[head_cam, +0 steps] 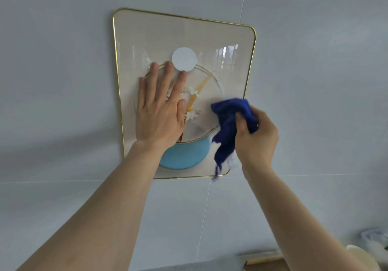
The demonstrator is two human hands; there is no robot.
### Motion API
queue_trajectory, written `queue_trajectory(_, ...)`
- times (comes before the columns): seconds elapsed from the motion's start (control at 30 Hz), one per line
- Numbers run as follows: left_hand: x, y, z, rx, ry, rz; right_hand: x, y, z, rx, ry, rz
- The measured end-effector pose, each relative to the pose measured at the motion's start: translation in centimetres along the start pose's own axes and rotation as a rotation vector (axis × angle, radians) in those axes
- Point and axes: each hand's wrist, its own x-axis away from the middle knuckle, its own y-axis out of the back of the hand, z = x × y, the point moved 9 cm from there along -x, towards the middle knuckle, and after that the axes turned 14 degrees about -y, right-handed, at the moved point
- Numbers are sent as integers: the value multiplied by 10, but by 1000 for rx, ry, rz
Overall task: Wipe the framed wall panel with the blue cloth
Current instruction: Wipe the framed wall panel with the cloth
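The framed wall panel (147, 33) hangs on a pale tiled wall: glossy cream glass with a thin gold rim, a white disc, a gold ring with white flowers and a light-blue round shape below. My left hand (159, 111) lies flat on the glass left of centre, fingers spread and pointing up. My right hand (256, 136) grips the bunched dark-blue cloth (228, 123) against the panel's right side, near the gold rim. A loose tail of the cloth hangs down to the panel's lower right corner.
The pale grey tiled wall (315, 81) surrounds the panel. At the bottom right are a wooden ledge edge (264, 259), a cream rounded object (361, 256) and something blurred and bluish-white (373, 237) behind my right forearm.
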Motion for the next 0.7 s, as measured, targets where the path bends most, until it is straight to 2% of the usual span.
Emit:
queue_trajectory(0.1, 0, 0, 0, -20, -16, -2, -7, -16, 34, 2, 142, 13)
queue_trajectory(0.27, 0, -3, 2, -25, -16, -35, 15, -69, 38, 490, 642, 82)
queue_trajectory(0.33, 0, -5, 2, -32, -16, -48, 24, -77, 23, 581, 766, 51)
queue_trajectory(0.47, 0, -10, 2, -53, -13, -66, 33, -74, -10, 639, 841, -10)
queue_trajectory(0.7, -1, -11, 0, -40, 6, -66, 63, -58, -85, 895, 822, 134)
